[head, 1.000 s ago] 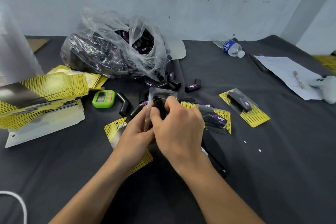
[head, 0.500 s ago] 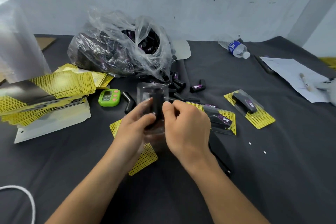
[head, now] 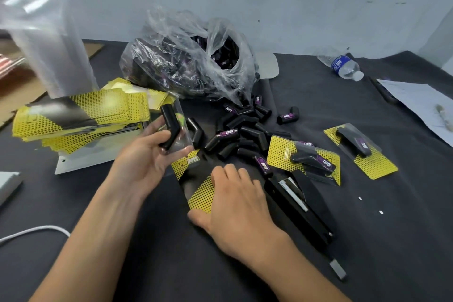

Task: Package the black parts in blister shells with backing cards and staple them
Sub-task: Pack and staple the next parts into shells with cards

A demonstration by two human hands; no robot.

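risk sits in the left hand (head: 147,154), whose grip pinches the blister shell (head: 180,130) with a black part (head: 170,130) inside: tilt it and the part drops. right hand (head: 235,201) presses flat, fingers spread, on the backing card (head: 196,179) on the table (head: 367,240); it may slide.

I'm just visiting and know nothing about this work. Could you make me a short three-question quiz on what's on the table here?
1. True or false: the left hand holds a clear shell with a black part in it.
2. What lies under the right hand? A) water bottle B) yellow card C) green timer
3. How many finished packs lie to the right of the loose parts?

Key:
1. True.
2. B, the yellow card.
3. Two: one pack and another.
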